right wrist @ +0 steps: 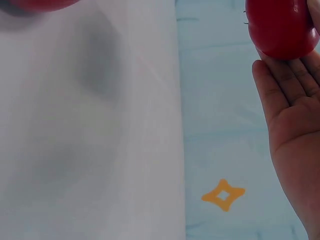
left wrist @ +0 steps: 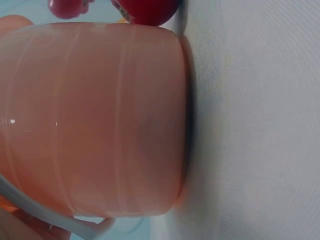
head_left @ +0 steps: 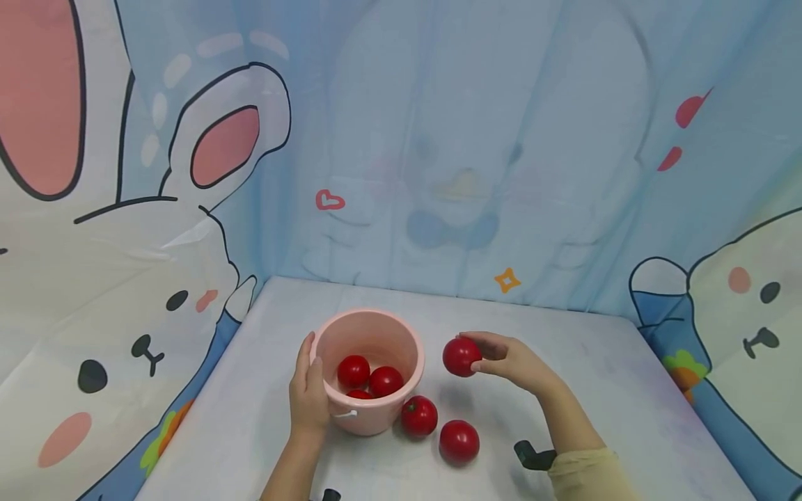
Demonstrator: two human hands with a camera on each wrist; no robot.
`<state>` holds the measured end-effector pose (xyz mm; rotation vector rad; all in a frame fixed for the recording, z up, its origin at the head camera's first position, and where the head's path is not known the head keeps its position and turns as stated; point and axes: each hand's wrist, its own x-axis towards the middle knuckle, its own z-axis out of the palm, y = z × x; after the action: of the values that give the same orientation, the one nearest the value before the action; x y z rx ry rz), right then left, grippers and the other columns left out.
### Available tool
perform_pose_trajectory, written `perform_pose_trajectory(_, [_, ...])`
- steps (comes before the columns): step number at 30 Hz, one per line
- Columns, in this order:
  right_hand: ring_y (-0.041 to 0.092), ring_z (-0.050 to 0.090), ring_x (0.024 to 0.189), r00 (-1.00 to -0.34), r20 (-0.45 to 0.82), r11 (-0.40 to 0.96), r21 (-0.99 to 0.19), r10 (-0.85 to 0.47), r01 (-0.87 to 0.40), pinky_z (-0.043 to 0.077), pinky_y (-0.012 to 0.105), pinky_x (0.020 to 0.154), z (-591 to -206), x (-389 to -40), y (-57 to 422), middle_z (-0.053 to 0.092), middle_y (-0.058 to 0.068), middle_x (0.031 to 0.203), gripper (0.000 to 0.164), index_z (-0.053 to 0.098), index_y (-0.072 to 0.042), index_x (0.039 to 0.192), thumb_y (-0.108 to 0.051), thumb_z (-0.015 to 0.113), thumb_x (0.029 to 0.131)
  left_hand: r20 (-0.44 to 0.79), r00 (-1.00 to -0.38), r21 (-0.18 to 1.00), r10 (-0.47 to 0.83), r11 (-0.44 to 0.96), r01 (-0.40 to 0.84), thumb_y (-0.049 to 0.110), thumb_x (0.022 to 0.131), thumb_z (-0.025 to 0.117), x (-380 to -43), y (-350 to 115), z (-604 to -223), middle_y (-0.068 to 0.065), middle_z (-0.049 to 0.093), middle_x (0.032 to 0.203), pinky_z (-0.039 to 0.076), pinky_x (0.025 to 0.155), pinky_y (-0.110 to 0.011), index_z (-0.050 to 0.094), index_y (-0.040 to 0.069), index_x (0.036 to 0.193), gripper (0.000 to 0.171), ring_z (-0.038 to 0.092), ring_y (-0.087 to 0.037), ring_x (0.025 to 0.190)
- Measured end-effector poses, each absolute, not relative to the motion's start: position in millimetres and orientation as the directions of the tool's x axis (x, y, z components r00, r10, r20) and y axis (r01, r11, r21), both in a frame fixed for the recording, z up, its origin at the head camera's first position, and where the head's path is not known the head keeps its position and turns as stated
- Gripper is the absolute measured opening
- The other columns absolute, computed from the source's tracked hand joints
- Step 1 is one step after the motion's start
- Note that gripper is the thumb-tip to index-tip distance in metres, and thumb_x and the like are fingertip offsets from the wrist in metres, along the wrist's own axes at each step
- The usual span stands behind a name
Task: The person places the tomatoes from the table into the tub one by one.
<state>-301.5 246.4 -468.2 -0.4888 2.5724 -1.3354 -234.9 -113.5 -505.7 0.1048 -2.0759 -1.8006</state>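
Note:
A pink bucket [head_left: 370, 414] stands upright on the table with three red tomatoes [head_left: 385, 381] visible inside. My left hand [head_left: 308, 396] holds the bucket's left side at the rim, thumb toward me; part of the fingers is hidden. The left wrist view shows the bucket wall [left wrist: 100, 120] close up, with the white handle [left wrist: 50, 215] hanging by the fingers. Right of the bucket, my right hand [head_left: 510, 358] pinches a tomato [head_left: 461, 356] between thumb and fingers, above the table. In the right wrist view this tomato [right wrist: 280, 27] sits at the fingertips.
Two more tomatoes lie on the table: one [head_left: 419, 416] close against the bucket's right side, another [head_left: 459, 442] nearer to me. The white-covered table [head_left: 626, 403] ends at a blue cartoon curtain [head_left: 464, 125]. A dark strap piece [head_left: 534, 456] shows at the right wrist.

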Motion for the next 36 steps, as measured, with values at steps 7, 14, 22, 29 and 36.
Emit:
perform_pose_trajectory(7, [0.022,0.053,0.119,-0.915,0.000,0.538,-0.809,-0.403,-0.237,0.054,0.036,0.084,-458.9,-306.1,245.8,0.056,-0.009,0.125,0.056,0.049,-0.039,0.128,-0.038,0.071,0.076,0.225,-0.925,0.969,-0.308,0.168,0.179,0.029,0.097,0.035,-234.5,-113.5,-504.9,0.024,0.034,0.142,0.043,0.097,-0.044,0.026,0.049,0.137,0.045,0.036,-0.011,0.134])
perform_pose_trajectory(14, [0.024,0.052,0.119,-0.895,0.044,0.526,-0.796,-0.443,-0.299,0.055,0.035,0.082,-441.1,-311.7,246.7,0.054,-0.005,0.129,0.056,0.047,-0.037,0.130,-0.038,0.069,0.078,0.224,-0.925,0.969,-0.306,0.172,0.178,0.030,0.097,0.035,-234.9,-113.6,-505.4,0.024,0.033,0.143,0.043,0.097,-0.044,0.026,0.049,0.137,0.045,0.035,-0.011,0.134])
perform_pose_trajectory(22, [0.023,0.052,0.120,-0.883,0.067,0.492,-0.810,-0.464,-0.320,0.054,0.033,0.084,-417.5,-317.6,246.0,0.056,-0.003,0.128,0.055,0.047,-0.034,0.131,-0.034,0.069,0.080,0.207,-0.926,0.973,-0.316,0.168,0.160,0.032,0.097,0.035,-235.8,-113.3,-506.6,0.024,0.033,0.143,0.043,0.098,-0.044,0.026,0.050,0.137,0.044,0.035,-0.010,0.134])
perform_pose_trajectory(29, [0.027,0.049,0.123,-0.883,0.054,0.500,-0.808,-0.465,-0.313,0.053,0.036,0.086,-395.1,-309.8,235.8,0.053,0.002,0.131,0.056,0.046,-0.027,0.134,-0.029,0.067,0.082,0.215,-0.925,0.971,-0.314,0.170,0.168,0.032,0.097,0.036,-234.3,-113.3,-506.4,0.025,0.034,0.142,0.043,0.097,-0.044,0.026,0.050,0.137,0.045,0.035,-0.010,0.134])
perform_pose_trajectory(36, [0.023,0.051,0.121,-0.884,0.018,0.530,-0.795,-0.468,-0.296,0.053,0.037,0.087,-385.5,-311.6,218.6,0.056,-0.003,0.128,0.054,0.048,-0.031,0.131,-0.032,0.068,0.081,0.232,-0.920,0.967,-0.316,0.179,0.183,0.031,0.097,0.035,-235.6,-113.4,-506.1,0.021,0.034,0.144,0.043,0.097,-0.045,0.026,0.048,0.137,0.045,0.035,-0.012,0.134])
